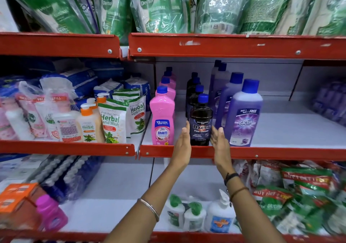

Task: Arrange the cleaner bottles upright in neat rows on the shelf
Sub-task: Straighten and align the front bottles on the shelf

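Observation:
Three rows of upright cleaner bottles run front to back on the middle shelf [280,130]. The pink Shakti bottle [162,119] heads the left row, the black Bactin floor cleaner bottle [200,122] the middle row, and the purple Bactin bottle [244,115] the right row. All have blue caps. My left hand [182,145] is flat against the left side of the black bottle, fingers straight. On the bottle's right side is my right hand [219,143], fingers extended and just touching or nearly touching it. Neither hand wraps around the bottle.
Herbal hand wash pouches [112,122] and pump bottles [89,124] fill the shelf section to the left. Green Dettol refill packs [159,4] hang over the red shelf lip [224,46] above. White pump bottles [219,216] stand on the shelf below. Bare shelf lies right of the purple row.

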The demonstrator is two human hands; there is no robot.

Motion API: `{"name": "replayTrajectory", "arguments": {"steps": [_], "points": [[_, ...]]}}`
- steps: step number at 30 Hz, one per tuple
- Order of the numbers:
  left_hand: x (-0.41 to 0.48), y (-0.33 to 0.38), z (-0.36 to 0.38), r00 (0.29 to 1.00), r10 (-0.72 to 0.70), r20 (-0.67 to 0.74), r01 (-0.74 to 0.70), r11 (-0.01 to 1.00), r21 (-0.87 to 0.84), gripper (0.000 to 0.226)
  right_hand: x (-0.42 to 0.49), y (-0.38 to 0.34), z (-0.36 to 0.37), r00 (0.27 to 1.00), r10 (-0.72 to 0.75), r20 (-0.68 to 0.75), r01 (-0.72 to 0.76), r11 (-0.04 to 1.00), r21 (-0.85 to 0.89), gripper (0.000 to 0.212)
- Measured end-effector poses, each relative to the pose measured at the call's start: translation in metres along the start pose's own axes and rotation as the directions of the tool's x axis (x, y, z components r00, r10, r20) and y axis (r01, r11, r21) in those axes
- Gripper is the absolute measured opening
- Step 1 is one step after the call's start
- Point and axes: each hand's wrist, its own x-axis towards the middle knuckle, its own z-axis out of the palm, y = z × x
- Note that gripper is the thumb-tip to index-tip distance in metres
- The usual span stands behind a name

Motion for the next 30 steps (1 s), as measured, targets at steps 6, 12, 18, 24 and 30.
{"name": "replayTrajectory", "arguments": {"steps": [6, 12, 18, 24, 30], "points": [[0.003, 0.001, 0.002, 0.999, -0.018, -0.029, 0.018, 1.0, 0.008, 0.056, 0.001, -0.001, -0.004, 0.998, -0.044, 0.036, 0.044, 0.999, 0.011, 0.042], [0.0, 0.001, 0.006, 0.999, -0.009, -0.051, 0.01, 1.0, 0.028, 0.053, -0.001, 0.003, -0.007, 0.995, -0.086, 0.053, 0.085, 0.996, 0.026, 0.043], [-0.023, -0.005, 0.041, 0.898, 0.339, -0.281, -0.325, 0.941, 0.097, 0.058, -0.026, -0.012, -0.032, 0.894, -0.364, -0.262, 0.38, 0.925, 0.011, 0.046], [-0.004, 0.008, 0.09, 0.979, 0.195, -0.055, -0.2, 0.969, -0.141, 0.053, 0.001, -0.021, -0.092, 0.889, -0.209, -0.407, 0.263, 0.962, 0.079, 0.054], [0.036, 0.008, 0.117, 0.998, 0.046, -0.034, -0.05, 0.99, -0.134, 0.059, 0.019, -0.023, -0.13, 0.997, 0.061, -0.046, -0.047, 0.967, 0.251, 0.065]]}}
